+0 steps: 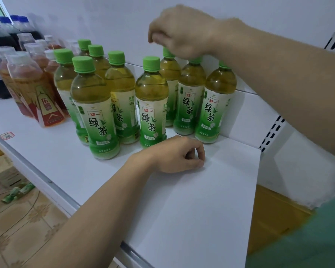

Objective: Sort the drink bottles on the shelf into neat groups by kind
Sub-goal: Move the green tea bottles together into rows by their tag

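Several green tea bottles with green caps stand on the white shelf point(201, 190). One cluster point(97, 105) is in the middle, one bottle point(152, 105) stands alone, and a row of three point(215, 101) runs along the back right. My right hand point(182, 31) hovers, blurred, over the caps of that back row with its fingers curled down. It hides the cap tops, so contact is unclear. My left hand point(180, 154) rests on the shelf in front of the single bottle, fingers loosely curled, holding nothing.
Amber drink bottles with clear cap covers point(37, 93) stand left of the tea. Dark soda bottles with blue caps point(0, 35) are at the far left back. The shelf's right end meets a slotted upright point(273, 130). Boxes point(2, 171) and tiled floor lie below.
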